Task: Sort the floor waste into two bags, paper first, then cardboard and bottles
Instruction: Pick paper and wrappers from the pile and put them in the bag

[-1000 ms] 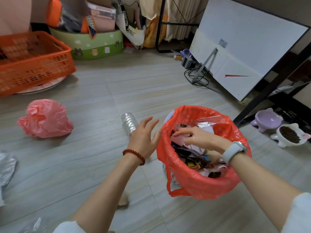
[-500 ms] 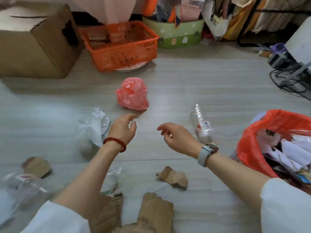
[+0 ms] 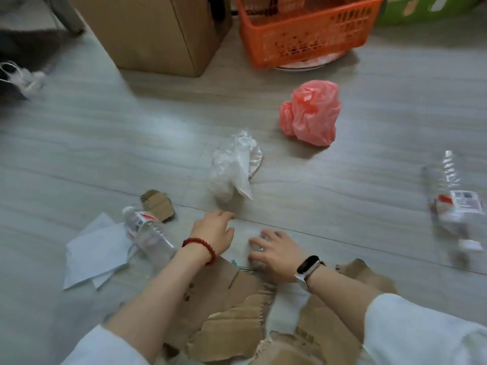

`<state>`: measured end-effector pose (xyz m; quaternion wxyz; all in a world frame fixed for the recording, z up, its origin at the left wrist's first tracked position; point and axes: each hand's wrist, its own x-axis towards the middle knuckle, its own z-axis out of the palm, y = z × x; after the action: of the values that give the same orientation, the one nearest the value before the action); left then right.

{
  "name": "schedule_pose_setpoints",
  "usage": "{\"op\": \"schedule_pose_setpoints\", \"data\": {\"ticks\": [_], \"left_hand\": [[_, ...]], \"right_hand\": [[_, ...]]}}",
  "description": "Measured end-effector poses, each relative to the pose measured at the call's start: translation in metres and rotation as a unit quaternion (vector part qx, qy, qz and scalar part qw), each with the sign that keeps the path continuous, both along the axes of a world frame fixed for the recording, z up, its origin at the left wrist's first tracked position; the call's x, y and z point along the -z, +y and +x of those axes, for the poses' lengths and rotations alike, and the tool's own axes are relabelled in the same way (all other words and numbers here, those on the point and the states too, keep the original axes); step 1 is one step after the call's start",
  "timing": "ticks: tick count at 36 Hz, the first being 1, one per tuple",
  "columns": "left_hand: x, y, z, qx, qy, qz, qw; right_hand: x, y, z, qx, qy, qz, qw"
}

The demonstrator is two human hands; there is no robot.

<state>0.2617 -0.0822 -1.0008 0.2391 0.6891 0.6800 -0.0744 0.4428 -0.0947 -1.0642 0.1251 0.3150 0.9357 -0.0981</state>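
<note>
My right hand (image 3: 274,252), with a watch on its wrist, lies low over the floor and curls its fingers round a small clear plastic wrapper (image 3: 254,248) with a green-striped edge. My left hand (image 3: 213,233), wearing a red bead bracelet, hovers just beside it, relaxed and holding nothing. Torn cardboard pieces (image 3: 237,312) lie under both forearms. A clear bottle (image 3: 147,233) rests on white paper sheets (image 3: 92,251) left of my left hand. A second bottle (image 3: 453,196) lies far right. A small cardboard scrap (image 3: 156,205) sits behind the left bottle.
A crumpled clear plastic bag (image 3: 234,167) lies just beyond my hands, and a balled pink bag (image 3: 311,114) behind it. A big cardboard box (image 3: 158,30) and an orange basket (image 3: 305,30) stand at the back. The red waste bag is out of view.
The view swung left and down from the red bag to the floor litter. Both hands dropped towards the floor, and my right hand closed on the clear wrapper.
</note>
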Motion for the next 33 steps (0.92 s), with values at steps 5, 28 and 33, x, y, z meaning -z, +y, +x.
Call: {"op": "schedule_pose_setpoints", "data": {"ticks": [5, 28, 33], "left_hand": [[0.008, 0.006, 0.011, 0.021, 0.005, -0.011, 1.0], [0.053, -0.006, 0.167, 0.214, 0.034, -0.103, 0.971], [0.032, -0.001, 0.243, 0.194, -0.051, -0.082, 0.976]], "right_hand": [[0.015, 0.004, 0.005, 0.058, 0.049, 0.074, 0.994], [-0.089, 0.012, 0.164, 0.586, 0.432, -0.098, 0.679], [-0.134, -0.012, 0.218, 0.587, 0.464, 0.005, 0.663]]}}
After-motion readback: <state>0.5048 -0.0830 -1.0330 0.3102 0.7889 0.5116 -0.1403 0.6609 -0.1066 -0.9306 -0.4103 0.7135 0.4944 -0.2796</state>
